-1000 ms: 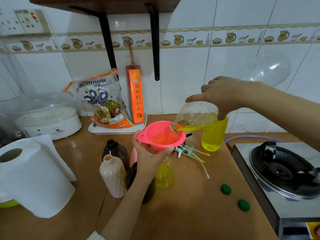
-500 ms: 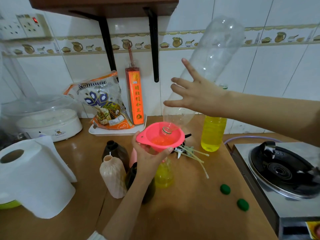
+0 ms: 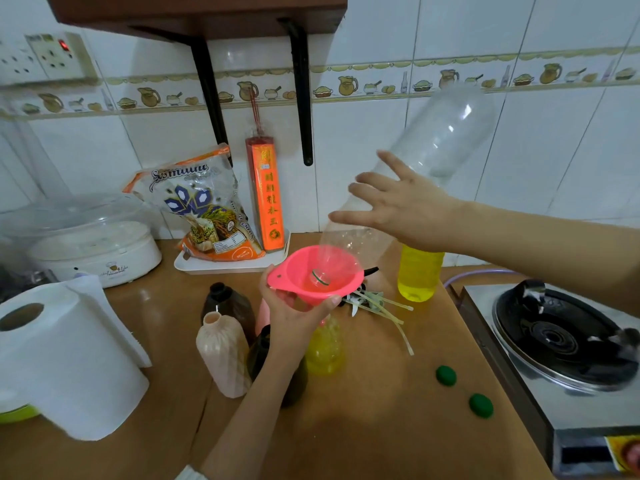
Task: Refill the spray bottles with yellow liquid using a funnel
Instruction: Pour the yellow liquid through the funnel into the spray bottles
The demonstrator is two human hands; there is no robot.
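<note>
Over the desk (image 3: pixel 363 427), the empty clear plastic bottle (image 3: pixel 426 161) slants mouth-down into the pink plastic funnel (image 3: pixel 313 273); right hand (image 3: pixel 398 209) fingers splayed against it, left hand (image 3: pixel 294 313) gripping the funnel above the yellow-filled spray bottle (image 3: pixel 323 348).

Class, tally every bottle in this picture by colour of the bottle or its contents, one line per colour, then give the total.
Clear, empty, upended bottle: 1
Yellow-filled bottles: 2
Dark brown bottles: 2
Pale peach bottle: 1
Total: 6
</note>
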